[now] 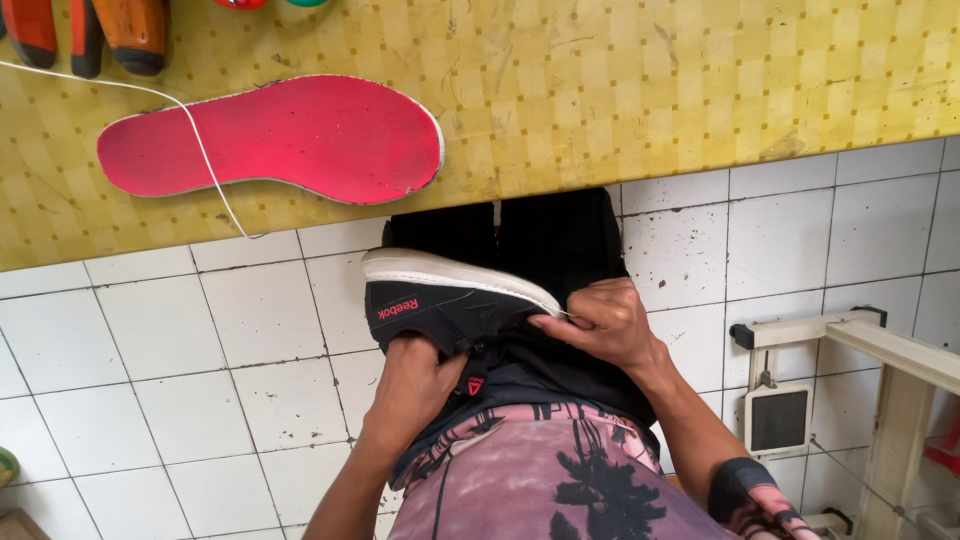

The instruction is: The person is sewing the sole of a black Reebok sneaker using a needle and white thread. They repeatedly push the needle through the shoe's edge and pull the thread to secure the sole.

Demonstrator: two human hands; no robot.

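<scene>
You are stitching the black sneaker (440,305) on your lap: left hand (415,385) grips inside it, right hand (605,322) pinches its sole edge; next, pull carefully.

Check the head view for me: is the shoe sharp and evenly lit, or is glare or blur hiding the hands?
Head view: black shoe sharp, soft daylight, no glare; left hand and right hand crisp; lap below the shoe in shadow; tile lines bend slightly at the edges.

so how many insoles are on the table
1. A single red insole lies flat on the yellow table, a white thread crossing it. The black shoe in both hands could hide another inside.
</scene>
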